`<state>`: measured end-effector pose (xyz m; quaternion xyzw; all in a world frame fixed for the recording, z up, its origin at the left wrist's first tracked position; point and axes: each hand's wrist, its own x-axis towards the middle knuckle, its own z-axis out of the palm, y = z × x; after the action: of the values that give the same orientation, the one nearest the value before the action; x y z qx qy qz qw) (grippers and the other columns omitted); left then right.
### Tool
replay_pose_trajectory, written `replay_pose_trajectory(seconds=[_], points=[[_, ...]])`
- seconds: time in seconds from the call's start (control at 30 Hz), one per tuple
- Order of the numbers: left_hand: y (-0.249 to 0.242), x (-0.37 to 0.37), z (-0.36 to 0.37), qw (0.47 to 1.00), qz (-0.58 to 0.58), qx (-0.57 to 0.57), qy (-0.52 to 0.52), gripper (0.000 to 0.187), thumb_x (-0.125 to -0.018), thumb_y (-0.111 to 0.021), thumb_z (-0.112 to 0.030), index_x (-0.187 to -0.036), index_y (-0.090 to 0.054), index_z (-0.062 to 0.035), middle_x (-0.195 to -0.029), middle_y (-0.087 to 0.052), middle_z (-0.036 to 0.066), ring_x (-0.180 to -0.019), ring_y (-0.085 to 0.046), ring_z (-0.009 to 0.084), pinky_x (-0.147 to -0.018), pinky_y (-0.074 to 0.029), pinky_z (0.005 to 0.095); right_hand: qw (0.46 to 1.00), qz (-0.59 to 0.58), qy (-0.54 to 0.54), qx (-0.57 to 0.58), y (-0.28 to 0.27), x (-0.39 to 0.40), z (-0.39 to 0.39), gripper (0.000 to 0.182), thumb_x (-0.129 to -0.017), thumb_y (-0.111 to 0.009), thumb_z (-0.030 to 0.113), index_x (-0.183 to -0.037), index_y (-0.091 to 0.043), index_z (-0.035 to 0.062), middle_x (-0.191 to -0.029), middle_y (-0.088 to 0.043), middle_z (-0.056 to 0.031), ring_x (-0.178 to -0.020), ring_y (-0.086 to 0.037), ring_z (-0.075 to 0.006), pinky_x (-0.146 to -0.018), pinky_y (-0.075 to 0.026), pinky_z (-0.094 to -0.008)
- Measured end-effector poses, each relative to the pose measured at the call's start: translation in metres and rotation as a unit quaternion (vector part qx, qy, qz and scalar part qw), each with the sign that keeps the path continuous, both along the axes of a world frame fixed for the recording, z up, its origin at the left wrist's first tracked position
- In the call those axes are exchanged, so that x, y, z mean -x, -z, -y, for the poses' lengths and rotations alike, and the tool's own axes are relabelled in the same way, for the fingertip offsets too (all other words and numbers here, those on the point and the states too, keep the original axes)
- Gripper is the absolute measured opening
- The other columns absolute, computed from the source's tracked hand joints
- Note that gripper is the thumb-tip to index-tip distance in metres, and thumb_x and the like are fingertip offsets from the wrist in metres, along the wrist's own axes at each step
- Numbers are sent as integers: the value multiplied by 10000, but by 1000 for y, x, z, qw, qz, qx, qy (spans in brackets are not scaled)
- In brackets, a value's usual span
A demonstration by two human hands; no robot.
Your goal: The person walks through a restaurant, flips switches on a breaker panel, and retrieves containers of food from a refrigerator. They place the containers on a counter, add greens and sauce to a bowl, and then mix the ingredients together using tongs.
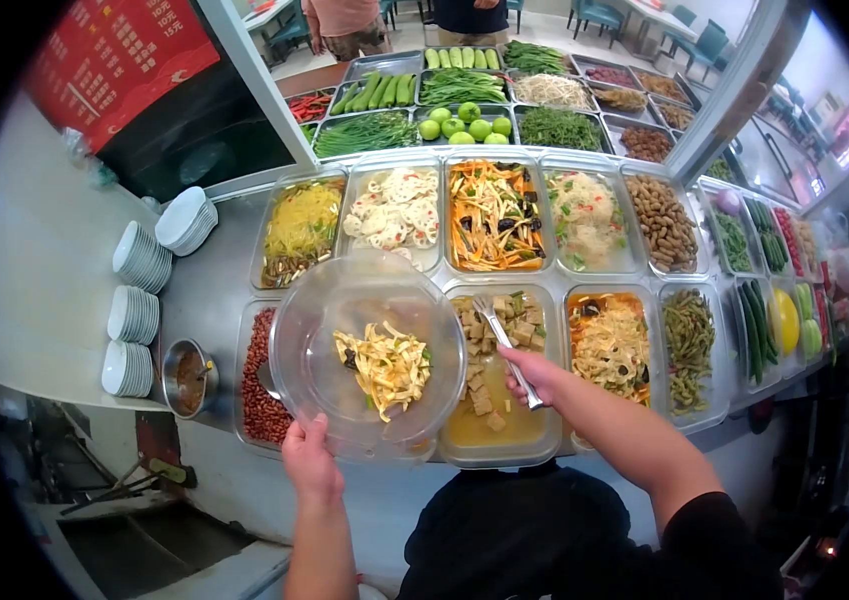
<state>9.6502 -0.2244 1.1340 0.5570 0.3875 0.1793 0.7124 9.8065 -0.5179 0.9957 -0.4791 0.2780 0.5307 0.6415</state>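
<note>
My left hand (313, 455) grips the near rim of a large clear round bowl (305, 345), held over the front row of trays. Pale shredded food with dark and green bits (385, 368) lies in the bowl. My right hand (533, 378) is closed round metal tongs (510, 350), whose tips point down at brown tofu-like cubes (520, 322) in a clear tray (551, 440). Whether the tongs touch the cubes, I cannot tell. The bowl partly hides the tray of red peanuts (263, 390) to its left.
Stacked white dishes (133, 312) and a metal pot (187, 376) stand at the left. More food trays (498, 215) fill the counter, with vegetable trays (465, 88) behind. A frame post (735, 90) rises at the right. Two people (350, 25) stand beyond.
</note>
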Motion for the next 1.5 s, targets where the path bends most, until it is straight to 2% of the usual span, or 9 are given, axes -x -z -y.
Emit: replay_pose_trajectory(seconds=[0.43,0.63,0.7,0.77,0.87,0.93,1.03,1.23,1.5], points=[[14,-18,-3,993,-11,-49,109,218,-864,-568,-35,-1072,-594,26,-868,-609,10,-731,-533,64,-661,-433,215,966,175,-160,97,-97,18,36,403,-952,-483,396,-753,-508,46,-519,-506,-48,-348,-454,-133,-323,-360,-287],[26,-35,22,991,19,-9,136,219,-862,-561,-27,-1068,-593,39,-909,-624,31,-796,-562,79,-727,-441,213,814,331,-421,225,-159,23,-10,422,-915,-527,447,-874,-544,28,-582,-560,-94,-464,-574,-181,-420,-459,-320],[27,-37,25,992,19,7,127,199,-859,-565,-31,-1044,-599,34,-891,-621,29,-778,-562,83,-708,-445,217,687,482,-469,277,-138,34,-13,493,-875,-556,502,-907,-554,10,-662,-593,-130,-607,-628,-239,-573,-513,-368],[27,-36,25,993,17,24,116,180,-856,-570,-36,-1020,-605,29,-872,-619,27,-760,-563,86,-689,-448,222,709,483,-429,280,-156,41,-3,541,-851,-583,513,-924,-556,-22,-720,-606,-154,-695,-632,-282,-687,-513,-389],[25,-33,16,997,-13,38,70,118,-852,-581,-53,-951,-613,1,-813,-604,8,-666,-529,68,-579,-423,214,762,444,-390,264,-152,50,41,525,-860,-585,500,-875,-558,-24,-664,-596,-123,-575,-615,-242,-559,-509,-369],[22,-28,5,999,-25,29,34,75,-847,-591,-66,-907,-608,-25,-749,-577,-19,-584,-471,43,-479,-355,204,932,158,-278,171,-135,54,71,471,-876,-589,460,-999,-570,7,-605,-578,-81,-457,-570,-187,-425,-483,-325],[19,-23,-7,1000,-17,-14,18,38,-845,-594,-69,-872,-602,-43,-706,-550,-39,-553,-437,28,-449,-312,192,981,-9,-163,101,-82,69,84,430,-886,-583,454,-972,-550,35,-536,-508,-20,-373,-498,-112,-313,-380,-248],[10,-18,-21,999,-5,-48,-11,40,-852,-589,-66,-813,-579,-68,-676,-510,-58,-548,-413,26,-456,-297,191,1000,13,-4,-9,7,26,-7,370,-911,-547,434,-808,-477,86,-506,-461,-30,-341,-420,-137,-297,-333,-293],[17,-8,-22,999,-20,-24,31,59,-860,-579,-50,-909,-611,-43,-689,-513,-60,-551,-396,22,-475,-288,184,991,103,-84,20,-62,21,23,363,-954,-486,366,-738,-461,75,-483,-455,-42,-339,-416,-154,-306,-340,-322]])
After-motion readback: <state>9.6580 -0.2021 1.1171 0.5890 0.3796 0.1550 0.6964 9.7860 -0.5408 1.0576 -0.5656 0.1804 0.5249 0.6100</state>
